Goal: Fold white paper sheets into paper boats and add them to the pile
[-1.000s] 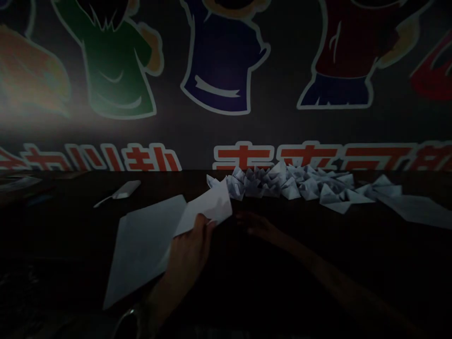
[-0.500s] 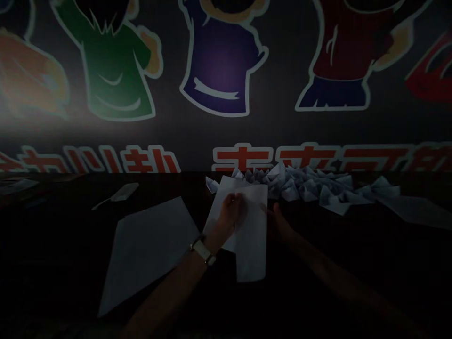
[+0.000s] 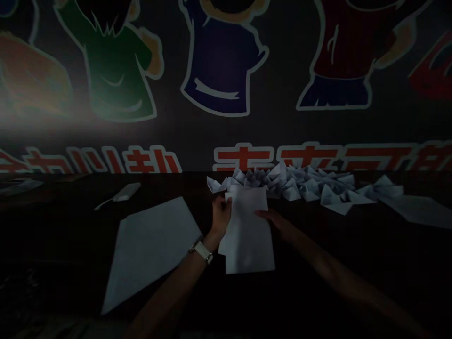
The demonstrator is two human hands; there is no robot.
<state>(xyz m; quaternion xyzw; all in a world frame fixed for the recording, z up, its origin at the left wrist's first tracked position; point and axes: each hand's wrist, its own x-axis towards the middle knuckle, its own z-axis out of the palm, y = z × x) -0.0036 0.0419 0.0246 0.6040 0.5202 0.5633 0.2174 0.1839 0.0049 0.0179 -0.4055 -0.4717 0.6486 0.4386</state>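
Sheet of white paper [image 3: 249, 235] on a dark table [image 3: 52, 282]: left hand [image 3: 221, 217], wristwatch [image 3: 202, 252] above it, pinches one edge; right hand [image 3: 271, 220] lies extended on the other, grip unclear. Beyond, folded paper boats [image 3: 293, 188] crowd beneath cut-off, unreadable red wall lettering [image 3: 310, 157].

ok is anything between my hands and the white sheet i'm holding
Nothing visible stands in the way. The left hand and right hand are both on the white paper sheet, at its side edges. The folded paper boats lie beyond it, and the larger paper sheet lies to the left.
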